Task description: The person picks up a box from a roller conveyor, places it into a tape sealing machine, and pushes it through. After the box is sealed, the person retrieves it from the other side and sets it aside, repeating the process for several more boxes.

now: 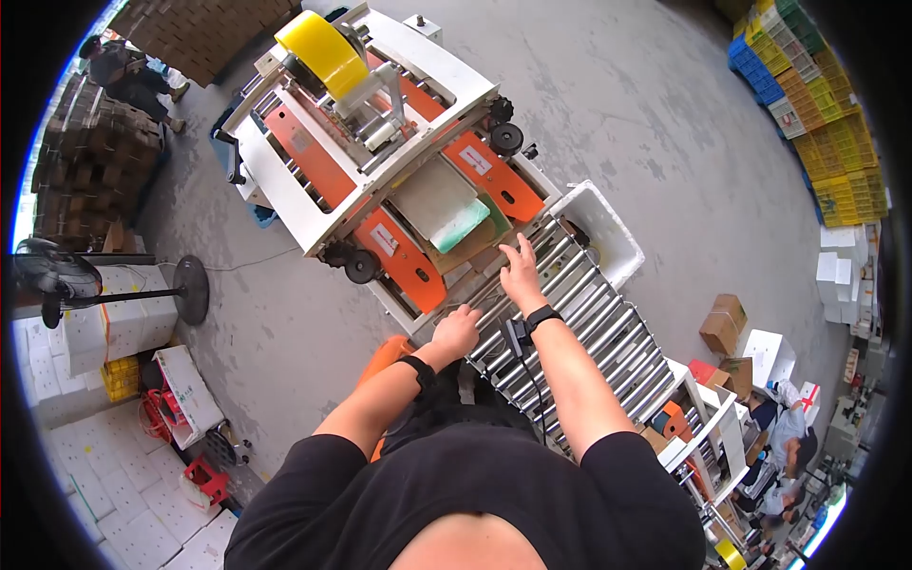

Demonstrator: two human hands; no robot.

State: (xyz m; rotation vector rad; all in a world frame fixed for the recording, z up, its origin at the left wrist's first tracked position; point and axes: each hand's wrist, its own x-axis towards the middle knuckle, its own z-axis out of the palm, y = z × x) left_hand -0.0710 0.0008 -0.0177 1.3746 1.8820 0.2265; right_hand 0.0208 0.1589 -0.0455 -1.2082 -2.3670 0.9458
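Just in front of the carton sealing machine, my left hand hangs with its fingers curled near the end of the roller conveyor; what it holds, if anything, is hidden. My right hand is over the rollers with its fingers apart and nothing in them. Between the two orange guide plates, the left one and the right one, lies a box with green-white material on top. A large yellow tape roll sits on the machine.
A white foam bin stands right of the conveyor. A black fan and white boxes are at left. Stacked crates line the right. One person is at upper left; others are at lower right.
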